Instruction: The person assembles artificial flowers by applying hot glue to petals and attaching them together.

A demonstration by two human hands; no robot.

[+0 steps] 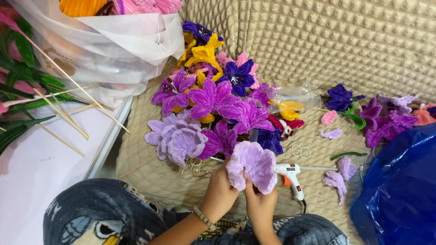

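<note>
Both hands, left hand (219, 193) & right hand (260, 204), gripping fuzzy lilac chenille flower (252, 164); white glue gun (291, 174) beside, on bumpy beige fabric (345, 41).

Flower pile (213, 109) crowds ahead, glue gun (290, 174) lies right; bare cushion (150, 177) opens left.

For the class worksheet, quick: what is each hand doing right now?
Left hand: closed on the lilac flower.
Right hand: closed on the same flower, from below.
</note>
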